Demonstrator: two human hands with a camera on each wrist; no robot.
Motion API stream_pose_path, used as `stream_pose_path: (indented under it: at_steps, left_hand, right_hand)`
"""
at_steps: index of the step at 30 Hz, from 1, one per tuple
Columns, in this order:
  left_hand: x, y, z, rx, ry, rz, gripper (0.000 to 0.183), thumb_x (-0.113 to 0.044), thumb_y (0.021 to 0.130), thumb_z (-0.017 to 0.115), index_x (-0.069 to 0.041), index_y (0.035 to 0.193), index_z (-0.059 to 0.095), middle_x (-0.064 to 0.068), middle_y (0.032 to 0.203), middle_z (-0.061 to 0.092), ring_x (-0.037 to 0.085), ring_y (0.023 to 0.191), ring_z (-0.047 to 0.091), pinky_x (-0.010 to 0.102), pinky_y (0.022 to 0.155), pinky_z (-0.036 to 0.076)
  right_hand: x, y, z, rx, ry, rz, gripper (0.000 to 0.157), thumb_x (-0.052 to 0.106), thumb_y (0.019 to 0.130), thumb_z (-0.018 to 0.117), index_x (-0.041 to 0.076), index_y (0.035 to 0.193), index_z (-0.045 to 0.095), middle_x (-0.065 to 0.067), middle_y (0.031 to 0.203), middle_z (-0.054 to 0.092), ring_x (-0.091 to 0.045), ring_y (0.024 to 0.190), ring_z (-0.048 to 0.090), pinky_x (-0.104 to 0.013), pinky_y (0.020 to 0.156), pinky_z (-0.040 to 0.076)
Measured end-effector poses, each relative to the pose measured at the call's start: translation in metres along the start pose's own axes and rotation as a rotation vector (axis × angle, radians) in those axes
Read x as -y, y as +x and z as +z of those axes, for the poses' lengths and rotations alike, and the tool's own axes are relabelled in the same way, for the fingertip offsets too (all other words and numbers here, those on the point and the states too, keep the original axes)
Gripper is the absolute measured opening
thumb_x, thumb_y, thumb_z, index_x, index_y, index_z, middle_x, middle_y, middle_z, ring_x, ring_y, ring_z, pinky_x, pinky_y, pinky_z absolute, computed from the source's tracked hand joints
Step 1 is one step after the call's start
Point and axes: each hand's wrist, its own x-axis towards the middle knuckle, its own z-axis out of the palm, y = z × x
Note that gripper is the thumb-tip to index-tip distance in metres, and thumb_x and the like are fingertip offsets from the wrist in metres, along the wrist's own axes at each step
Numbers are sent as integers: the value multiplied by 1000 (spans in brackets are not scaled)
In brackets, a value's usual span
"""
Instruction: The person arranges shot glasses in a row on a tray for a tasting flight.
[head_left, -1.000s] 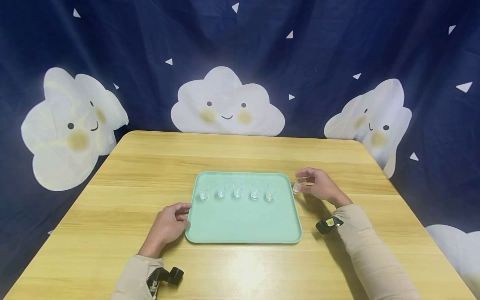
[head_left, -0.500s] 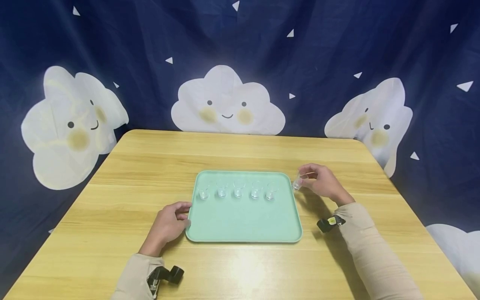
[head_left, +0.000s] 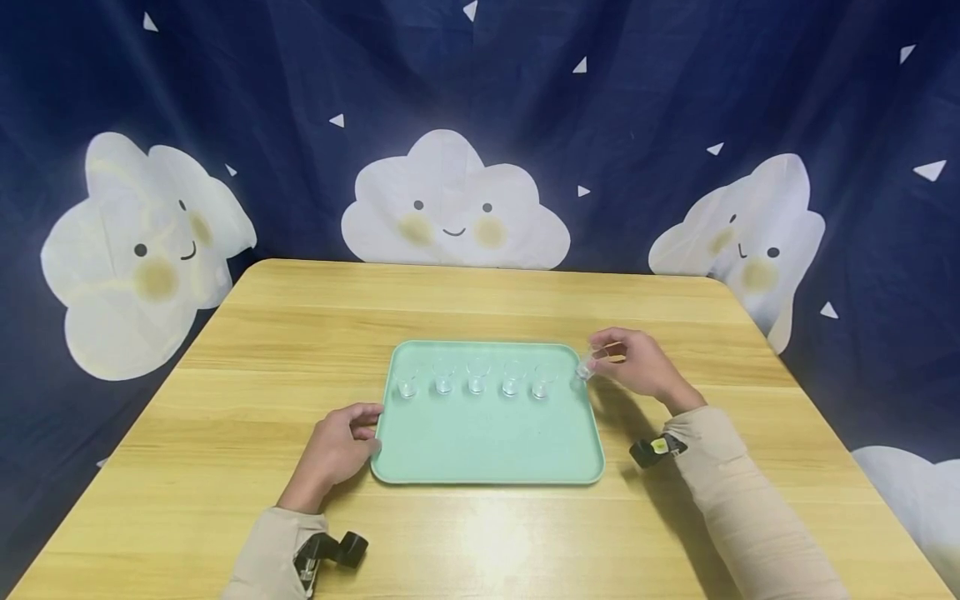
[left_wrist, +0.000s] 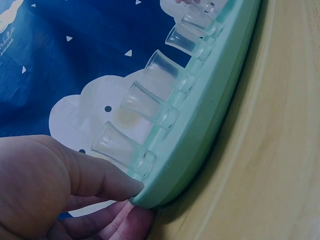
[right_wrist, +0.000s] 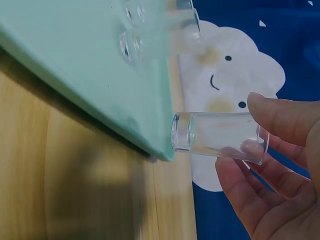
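My right hand (head_left: pixel 639 367) holds a small clear shot glass (right_wrist: pixel 217 132) near its rim, between thumb and fingers. In the head view that glass overlaps the right edge of the mint-green tray (head_left: pixel 487 446), slightly tilted with its thick base toward the tray. On the tray several matching shot glasses (head_left: pixel 476 383) stand upright in a row along the far half. At the tray's left edge is my left hand (head_left: pixel 337 446); the left wrist view shows its thumb (left_wrist: pixel 112 182) on the rim and its fingers (left_wrist: pixel 132 222) below it, pinching the edge.
The tray lies on a light wooden table (head_left: pixel 480 533). Behind the table hangs a dark blue curtain (head_left: pixel 300 67) with smiling clouds and small white triangles. A black camera mount (head_left: pixel 330 552) sits on the left wrist, another (head_left: pixel 656 450) on the right.
My right hand has lifted the shot glass from beside the tray and brought it left, over the tray's right edge. The left hand and the row of glasses have stayed put.
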Motion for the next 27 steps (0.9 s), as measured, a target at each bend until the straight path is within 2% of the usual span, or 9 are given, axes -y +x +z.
stream_pose_path:
  at_steps: [4,13,19,27]
  left_hand:
    - [0,2,0,-4,4,4,45,1,80,65,0,125,62,14,118,65,23,95,62,39,81,50]
    - [0,2,1,-5,12,10,46,1,80,65,0,126,62,14,118,65,23,96,62,39,82,50]
    - [1,3,1,-7,10,3,45,1,80,65,-1,126,62,14,118,65,23,96,62,40,82,50]
    - [2,3,2,-9,12,4,45,1,80,65,-1,125,62,13,117,65,22,95,62,41,82,50]
  right_hand:
    - [2,0,6,18,-3,-34,32,0,84,71,-11,112,62,-23,106,65,-37,98,66,-37,81,54]
    - [7,0,16,43,11,-60,32,-2,81,74,-11,110,63,-25,109,64,-36,97,66,-31,78,56]
    - [7,-1,23,65,14,-86,33,-3,80,75,-11,111,63,-24,108,64,-37,97,65,-35,80,55]
    - [6,-1,27,94,-2,-76,36,-2,80,75,-11,113,62,-22,109,64,-35,98,64,-33,81,55]
